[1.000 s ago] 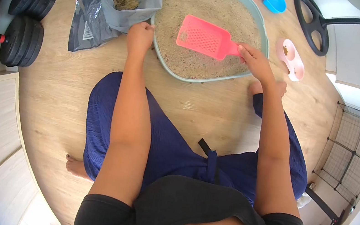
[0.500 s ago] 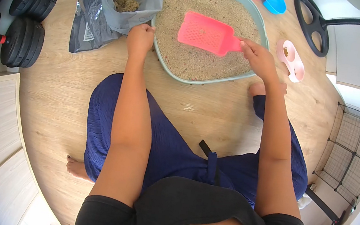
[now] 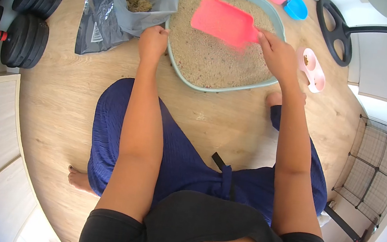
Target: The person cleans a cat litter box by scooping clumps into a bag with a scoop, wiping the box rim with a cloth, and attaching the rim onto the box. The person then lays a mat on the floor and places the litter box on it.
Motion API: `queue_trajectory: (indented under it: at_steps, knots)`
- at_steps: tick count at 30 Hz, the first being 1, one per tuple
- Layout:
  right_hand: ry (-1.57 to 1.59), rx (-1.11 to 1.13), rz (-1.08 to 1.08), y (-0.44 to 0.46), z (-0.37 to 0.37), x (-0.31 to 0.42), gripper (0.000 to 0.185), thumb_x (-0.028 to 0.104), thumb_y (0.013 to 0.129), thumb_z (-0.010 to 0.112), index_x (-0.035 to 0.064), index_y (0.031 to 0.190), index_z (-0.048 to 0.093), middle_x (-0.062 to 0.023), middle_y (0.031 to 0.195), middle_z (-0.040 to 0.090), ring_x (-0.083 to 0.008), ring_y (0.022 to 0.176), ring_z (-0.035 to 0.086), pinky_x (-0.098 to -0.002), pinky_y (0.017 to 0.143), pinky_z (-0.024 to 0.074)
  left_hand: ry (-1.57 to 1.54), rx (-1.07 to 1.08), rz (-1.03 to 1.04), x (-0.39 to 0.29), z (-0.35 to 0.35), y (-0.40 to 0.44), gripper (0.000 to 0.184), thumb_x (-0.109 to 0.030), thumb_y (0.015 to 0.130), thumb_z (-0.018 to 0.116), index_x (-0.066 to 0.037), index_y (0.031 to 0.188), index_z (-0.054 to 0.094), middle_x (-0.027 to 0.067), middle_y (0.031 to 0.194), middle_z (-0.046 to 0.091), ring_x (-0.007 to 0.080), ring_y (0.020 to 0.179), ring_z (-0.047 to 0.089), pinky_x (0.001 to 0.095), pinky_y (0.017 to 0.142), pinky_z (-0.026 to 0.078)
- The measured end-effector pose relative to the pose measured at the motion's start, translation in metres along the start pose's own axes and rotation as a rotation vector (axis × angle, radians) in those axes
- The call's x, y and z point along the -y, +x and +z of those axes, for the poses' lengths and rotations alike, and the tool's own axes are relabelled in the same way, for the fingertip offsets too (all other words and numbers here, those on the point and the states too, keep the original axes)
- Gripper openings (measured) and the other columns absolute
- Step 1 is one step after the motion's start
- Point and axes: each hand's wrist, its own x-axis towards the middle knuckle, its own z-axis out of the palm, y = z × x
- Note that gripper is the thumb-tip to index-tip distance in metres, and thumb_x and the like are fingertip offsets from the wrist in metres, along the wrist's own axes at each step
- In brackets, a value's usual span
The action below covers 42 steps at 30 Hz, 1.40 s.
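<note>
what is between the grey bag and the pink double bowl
In the head view, the litter tray lies between the grey bag and the pink double bowl, with the pink scoop over it, held in the right hand.

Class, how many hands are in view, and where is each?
2: the left hand at the lower edge of the grey bag; the right hand gripping the pink scoop above the litter tray.

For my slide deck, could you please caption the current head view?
Right hand holds a pink scoop over a litter tray; closed left hand at the edge of an open grey bag.
</note>
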Motion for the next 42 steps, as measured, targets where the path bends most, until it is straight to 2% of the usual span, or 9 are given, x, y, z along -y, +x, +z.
queue_trajectory:
  at_steps: [6, 16, 18, 23, 27, 29, 31, 36, 42]
  knots:
    - [-0.295, -0.451, -0.493, 0.035, 0.017, 0.071, 0.033, 0.017, 0.083, 0.052, 0.0235, 0.114, 0.061, -0.0053, 0.073, 0.055, -0.0214, 0.066, 0.056, -0.0364, 0.064, 0.0417, 0.004, 0.014, 0.008, 0.0, 0.0, 0.0, 0.024, -0.026, 0.08, 0.059, -0.004, 0.084, 0.067, 0.0178, 0.081, 0.065, 0.0347, 0.079, 0.062, 0.0404, 0.071, 0.047]
    - [-0.404, -0.613, -0.521, 0.077, 0.067, 0.131, 0.03, 0.013, 0.078, 0.054, 0.0204, 0.106, 0.063, -0.0042, 0.076, 0.057, -0.0219, 0.072, 0.057, -0.0367, 0.066, 0.04, 0.056, -0.117, 0.158, 0.005, 0.005, -0.002, 0.026, -0.026, 0.079, 0.058, -0.001, 0.081, 0.066, 0.0203, 0.073, 0.062, 0.0363, 0.072, 0.061, 0.0402, 0.065, 0.047]
    - [-0.312, -0.533, -0.529, 0.088, 0.084, 0.147, 0.022, 0.015, 0.079, 0.053, 0.0064, 0.097, 0.063, -0.0079, 0.078, 0.057, -0.0232, 0.075, 0.056, -0.0374, 0.068, 0.0379, 0.053, -0.093, 0.144, 0.003, 0.004, -0.002, 0.025, -0.025, 0.079, 0.058, -0.001, 0.081, 0.066, 0.0211, 0.077, 0.063, 0.0373, 0.076, 0.06, 0.0419, 0.068, 0.046]
    - [-0.14, -0.288, -0.384, 0.098, 0.115, 0.204, 0.015, 0.014, 0.08, 0.051, 0.0058, 0.087, 0.062, -0.011, 0.082, 0.06, -0.0275, 0.083, 0.062, -0.0418, 0.07, 0.0445, 0.078, -0.117, 0.139, 0.008, 0.01, -0.002, 0.025, -0.024, 0.08, 0.057, 0.0, 0.08, 0.066, 0.0225, 0.082, 0.062, 0.039, 0.082, 0.059, 0.0439, 0.072, 0.046]
    - [0.233, -0.124, -0.407, 0.102, 0.108, 0.221, 0.014, 0.014, 0.076, 0.054, 0.0091, 0.083, 0.065, -0.0128, 0.081, 0.064, -0.031, 0.081, 0.064, -0.0458, 0.071, 0.0483, 0.046, -0.287, 0.419, 0.038, 0.03, 0.011, 0.024, -0.024, 0.08, 0.056, -0.001, 0.08, 0.065, 0.0223, 0.08, 0.062, 0.0398, 0.08, 0.059, 0.0448, 0.071, 0.046]
    - [0.522, -0.402, -0.339, 0.124, 0.093, 0.207, 0.013, 0.014, 0.074, 0.056, 0.012, 0.081, 0.067, -0.013, 0.08, 0.065, -0.0331, 0.079, 0.063, -0.0453, 0.071, 0.0479, 0.142, -0.243, 0.352, 0.034, 0.024, 0.013, 0.024, -0.024, 0.08, 0.057, -0.002, 0.081, 0.065, 0.0221, 0.079, 0.061, 0.0399, 0.078, 0.059, 0.0451, 0.07, 0.046]
    - [0.473, -0.299, -0.1, 0.167, 0.087, 0.176, 0.028, 0.022, 0.076, 0.061, 0.0107, 0.101, 0.064, -0.0135, 0.097, 0.063, -0.0321, 0.09, 0.061, -0.0432, 0.076, 0.0485, 0.019, -0.08, 0.1, 0.004, 0.005, -0.007, 0.024, -0.024, 0.081, 0.057, -0.001, 0.081, 0.064, 0.0221, 0.077, 0.061, 0.04, 0.076, 0.059, 0.0454, 0.067, 0.045]
    - [0.054, -0.375, -0.116, 0.242, 0.145, 0.089, 0.028, 0.018, 0.075, 0.062, 0.0108, 0.102, 0.063, -0.0124, 0.107, 0.057, -0.0316, 0.102, 0.055, -0.045, 0.076, 0.047, -0.005, -0.054, 0.077, -0.004, 0.0, -0.009, 0.023, -0.022, 0.081, 0.057, 0.0, 0.078, 0.063, 0.0225, 0.075, 0.06, 0.04, 0.074, 0.058, 0.045, 0.065, 0.045]
    - [0.016, 0.018, -0.092, 0.259, 0.139, 0.08, 0.045, 0.043, 0.079, 0.063, 0.0074, 0.106, 0.06, -0.0169, 0.104, 0.057, -0.0341, 0.097, 0.057, -0.0444, 0.08, 0.0469, 0.024, -0.064, 0.062, -0.008, -0.002, -0.011, 0.021, -0.02, 0.081, 0.057, 0.0, 0.078, 0.062, 0.0222, 0.072, 0.059, 0.0386, 0.069, 0.058, 0.0423, 0.063, 0.045]
